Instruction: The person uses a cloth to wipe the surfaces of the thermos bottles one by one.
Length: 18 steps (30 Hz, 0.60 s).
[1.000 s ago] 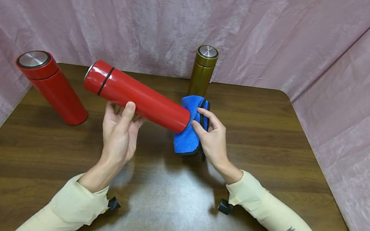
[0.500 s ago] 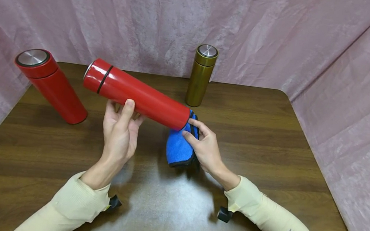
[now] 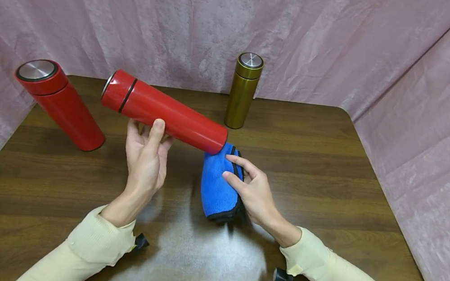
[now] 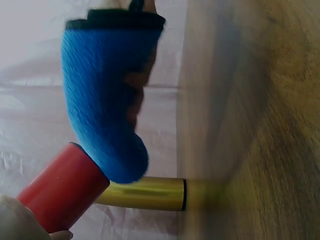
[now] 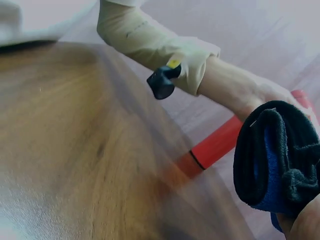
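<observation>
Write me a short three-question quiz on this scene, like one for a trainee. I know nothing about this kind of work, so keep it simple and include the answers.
1. True or false: the left hand is empty.
2. What is the right hand holding?
3. Count them: how many bottles are standing on the table?

Key
1. False; it grips a tilted red bottle.
2. A blue cloth, near the base end of that bottle.
3. Two: the standing red bottle and the gold bottle.
</observation>
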### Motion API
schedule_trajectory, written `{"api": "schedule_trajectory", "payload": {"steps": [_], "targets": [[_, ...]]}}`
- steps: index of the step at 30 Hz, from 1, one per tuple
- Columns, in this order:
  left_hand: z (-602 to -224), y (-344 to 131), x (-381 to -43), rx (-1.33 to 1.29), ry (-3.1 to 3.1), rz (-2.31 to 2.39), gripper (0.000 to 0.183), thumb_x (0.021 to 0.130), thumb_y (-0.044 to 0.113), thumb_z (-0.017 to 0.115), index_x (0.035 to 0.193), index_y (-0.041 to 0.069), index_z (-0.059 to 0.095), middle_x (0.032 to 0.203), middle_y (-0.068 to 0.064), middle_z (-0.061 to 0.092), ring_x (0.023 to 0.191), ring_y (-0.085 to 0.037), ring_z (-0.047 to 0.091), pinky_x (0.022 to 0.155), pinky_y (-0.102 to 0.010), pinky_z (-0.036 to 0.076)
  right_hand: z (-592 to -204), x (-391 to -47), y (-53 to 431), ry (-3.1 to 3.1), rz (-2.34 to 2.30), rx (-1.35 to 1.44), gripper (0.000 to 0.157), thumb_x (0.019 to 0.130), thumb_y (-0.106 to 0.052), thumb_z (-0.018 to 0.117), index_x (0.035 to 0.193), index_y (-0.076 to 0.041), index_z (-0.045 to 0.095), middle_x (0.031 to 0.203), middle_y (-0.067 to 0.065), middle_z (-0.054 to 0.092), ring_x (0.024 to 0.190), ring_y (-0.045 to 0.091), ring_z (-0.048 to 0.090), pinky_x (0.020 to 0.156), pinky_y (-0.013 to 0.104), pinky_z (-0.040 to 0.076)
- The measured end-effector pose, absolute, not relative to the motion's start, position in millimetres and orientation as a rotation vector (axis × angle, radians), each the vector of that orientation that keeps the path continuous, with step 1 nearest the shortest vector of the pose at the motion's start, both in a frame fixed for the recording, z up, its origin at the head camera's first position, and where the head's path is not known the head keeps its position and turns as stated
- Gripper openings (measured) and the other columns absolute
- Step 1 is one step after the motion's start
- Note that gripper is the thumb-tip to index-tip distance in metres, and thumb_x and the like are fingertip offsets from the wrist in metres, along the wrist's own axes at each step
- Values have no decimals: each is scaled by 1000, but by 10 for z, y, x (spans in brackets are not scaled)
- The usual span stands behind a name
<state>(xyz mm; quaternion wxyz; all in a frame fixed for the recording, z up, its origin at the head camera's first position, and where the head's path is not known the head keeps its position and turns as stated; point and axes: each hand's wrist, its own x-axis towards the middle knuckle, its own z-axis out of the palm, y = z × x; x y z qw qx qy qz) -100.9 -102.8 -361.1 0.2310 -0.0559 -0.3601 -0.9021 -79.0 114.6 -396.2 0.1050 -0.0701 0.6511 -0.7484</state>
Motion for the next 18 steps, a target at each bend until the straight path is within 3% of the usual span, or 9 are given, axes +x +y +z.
{"api": "schedule_trajectory", "payload": {"steps": [5, 11, 18], "targets": [[-3633, -1062, -1024, -133, -995, -2467, 46, 100, -4, 60, 142, 6, 42, 126, -15, 53, 116, -31, 57, 95, -45, 54, -3865, -734, 1226, 1958, -2256, -259, 40, 99, 3, 65, 139, 3, 59, 141, 18, 55, 123, 23, 55, 91, 31, 58], [-3637, -1088, -1003, -102, -1040, -2483, 47, 100, -6, 59, 142, 9, 43, 127, -14, 53, 115, -30, 58, 96, -43, 54, -3787, -778, 1329, 2067, -2252, -297, 39, 100, -3, 67, 139, -4, 62, 136, 16, 60, 116, 29, 63, 89, 40, 61], [-3641, -1081, -959, -98, -1052, -2535, 42, 101, -4, 59, 138, 8, 45, 125, -13, 55, 110, -26, 61, 91, -40, 56, -3815, -911, 1341, 2122, -2262, -286, 40, 101, -8, 67, 141, -6, 60, 142, 14, 56, 121, 31, 62, 96, 41, 58]]}}
